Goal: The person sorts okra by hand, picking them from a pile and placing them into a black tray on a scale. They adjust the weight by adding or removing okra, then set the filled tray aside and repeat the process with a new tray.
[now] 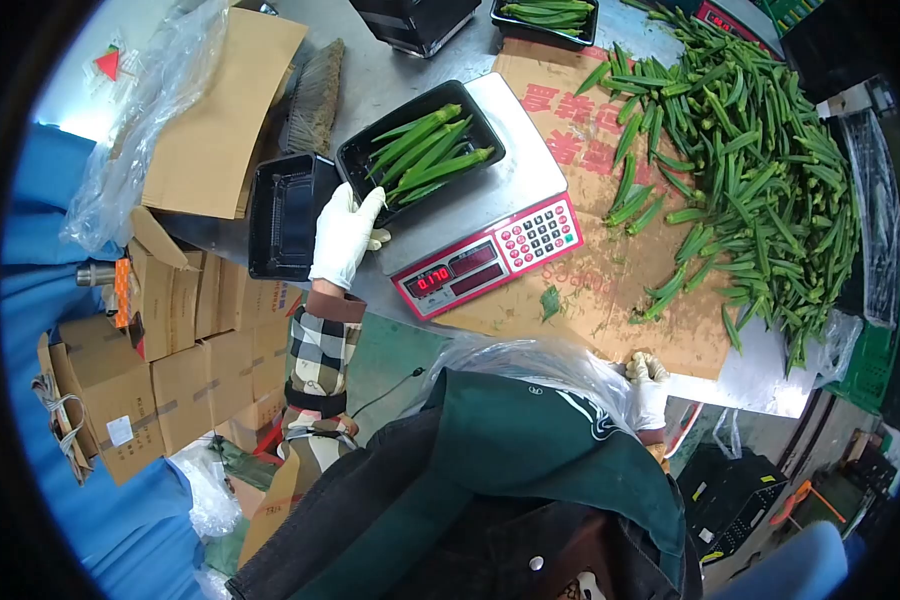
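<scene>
A black plastic tray (353, 150) with several green okra pods (425, 155) in it rests on a scale's metal plate (505, 110). My left hand (345, 238), in a white glove, grips the tray's near left corner. The red-framed scale panel (490, 255) shows 0.170 in lit digits. By the table's front edge, my gloved right hand (649, 388) is closed with its fingers curled. I cannot make out whether anything is inside it. Left of my left hand is a black tray (288, 215) with no okra in it.
A big okra pile (760, 170) covers the right of the table, partly on flattened cardboard (530, 310). Another okra tray (545, 20) and black containers (415, 20) stand at the back. A brush (315, 100) lies left. Cardboard boxes (185, 390) stand lower left.
</scene>
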The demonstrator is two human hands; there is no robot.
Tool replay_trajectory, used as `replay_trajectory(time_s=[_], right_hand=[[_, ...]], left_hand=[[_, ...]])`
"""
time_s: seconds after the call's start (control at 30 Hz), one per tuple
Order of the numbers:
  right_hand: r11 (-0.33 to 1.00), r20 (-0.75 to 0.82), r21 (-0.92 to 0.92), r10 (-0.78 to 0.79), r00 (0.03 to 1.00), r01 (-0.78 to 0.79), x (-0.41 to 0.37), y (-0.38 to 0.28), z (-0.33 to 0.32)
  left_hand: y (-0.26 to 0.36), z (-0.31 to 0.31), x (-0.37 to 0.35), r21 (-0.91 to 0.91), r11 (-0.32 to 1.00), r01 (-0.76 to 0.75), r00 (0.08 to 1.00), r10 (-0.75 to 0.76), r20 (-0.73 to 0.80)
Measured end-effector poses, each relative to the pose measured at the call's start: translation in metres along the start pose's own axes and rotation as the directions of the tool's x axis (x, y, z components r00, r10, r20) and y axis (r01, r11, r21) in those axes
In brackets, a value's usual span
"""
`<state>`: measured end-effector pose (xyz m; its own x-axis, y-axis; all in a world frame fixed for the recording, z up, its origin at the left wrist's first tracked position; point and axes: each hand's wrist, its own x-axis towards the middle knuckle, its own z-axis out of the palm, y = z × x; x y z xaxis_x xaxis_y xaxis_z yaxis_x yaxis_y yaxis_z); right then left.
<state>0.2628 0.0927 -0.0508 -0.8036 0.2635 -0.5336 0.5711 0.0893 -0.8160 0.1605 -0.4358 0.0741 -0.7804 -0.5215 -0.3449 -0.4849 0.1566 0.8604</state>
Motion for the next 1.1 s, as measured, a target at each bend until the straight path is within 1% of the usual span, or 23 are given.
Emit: replay_trajectory(time_s=[0.1,0.13,0.17,0.23,0.3,0.37,0.5,0.53,0.57,0.6,0.63,0.7,0.73,0.8,0.9,0.93,1.03,1.07,1.1], right_hand=[[0.997,-0.016,0.034,0.075,0.997,-0.074,0.006,0.007,-0.003],[0.997,-0.015,0.031,0.069,0.997,-0.069,0.008,0.011,-0.005],[0.998,-0.015,0.027,0.064,0.998,-0.064,0.008,0.012,-0.005],[0.998,-0.022,-0.001,0.065,0.998,-0.065,0.008,0.010,-0.004],[0.996,-0.035,-0.045,0.072,0.997,-0.074,0.010,0.008,-0.004],[0.996,-0.025,-0.053,0.073,0.997,-0.074,0.016,0.016,-0.009],[0.995,0.018,-0.083,0.050,0.999,-0.049,0.019,0.016,-0.009],[0.995,0.047,-0.104,0.010,0.999,-0.005,0.022,0.021,-0.011],[0.991,0.064,-0.131,-0.027,0.998,0.036,0.026,0.028,-0.016],[0.970,0.002,-0.232,-0.077,0.997,0.075,0.016,0.004,-0.011],[0.937,-0.052,-0.332,-0.130,0.990,0.106,0.011,-0.021,0.000],[0.995,-0.082,-0.097,-0.003,0.997,-0.005,0.025,-0.026,-0.005],[0.997,-0.105,-0.075,-0.020,0.994,0.013,0.032,-0.030,-0.008],[0.998,-0.155,-0.019,-0.059,0.986,0.057,0.048,-0.038,-0.014],[0.983,-0.214,-0.129,-0.158,0.964,0.132,0.063,-0.060,-0.019],[0.975,-0.233,-0.137,-0.203,0.951,0.174,0.071,-0.057,-0.020],[0.984,-0.289,-0.110,-0.163,0.943,0.137,0.085,-0.063,-0.022],[0.949,-0.314,-0.131,-0.315,0.896,0.287,0.110,-0.036,-0.030],[0.930,-0.312,-0.180,-0.362,0.879,0.320,0.116,-0.040,-0.029]], left_hand=[[0.005,-0.006,0.002,0.155,0.988,-0.026,0.998,0.033,-0.048],[0.002,-0.005,0.004,0.188,0.981,-0.054,0.990,0.077,-0.116],[-0.010,-0.010,0.012,0.286,0.954,-0.093,0.975,0.145,-0.168],[-0.008,-0.011,0.012,0.236,0.963,-0.132,0.961,0.183,-0.208],[-0.001,-0.014,0.011,0.291,0.947,-0.138,0.936,0.220,-0.274],[0.004,-0.012,0.011,0.219,0.958,-0.188,0.909,0.254,-0.330],[0.001,-0.018,0.012,0.160,0.967,-0.199,0.929,0.238,-0.283],[0.009,-0.013,0.005,0.164,0.966,-0.199,0.934,0.237,-0.268],[0.005,-0.011,0.007,0.140,0.966,-0.218,0.933,0.248,-0.262],[0.003,-0.011,0.009,0.191,0.957,-0.219,0.928,0.265,-0.262],[0.001,-0.011,0.010,0.170,0.957,-0.236,0.928,0.274,-0.254],[-0.002,-0.013,0.014,0.168,0.958,-0.233,0.933,0.269,-0.239],[0.001,-0.012,0.012,0.105,0.970,-0.222,0.944,0.240,-0.225],[0.000,-0.012,0.013,0.079,0.972,-0.221,0.946,0.234,-0.227],[0.003,-0.014,0.013,0.064,0.972,-0.226,0.943,0.234,-0.238],[0.003,-0.013,0.013,0.062,0.973,-0.221,0.943,0.230,-0.242],[0.001,-0.013,0.014,0.031,0.975,-0.222,0.947,0.223,-0.230],[0.000,-0.014,0.014,0.017,0.975,-0.222,0.949,0.220,-0.225],[0.000,-0.014,0.014,0.013,0.975,-0.222,0.948,0.219,-0.230]])
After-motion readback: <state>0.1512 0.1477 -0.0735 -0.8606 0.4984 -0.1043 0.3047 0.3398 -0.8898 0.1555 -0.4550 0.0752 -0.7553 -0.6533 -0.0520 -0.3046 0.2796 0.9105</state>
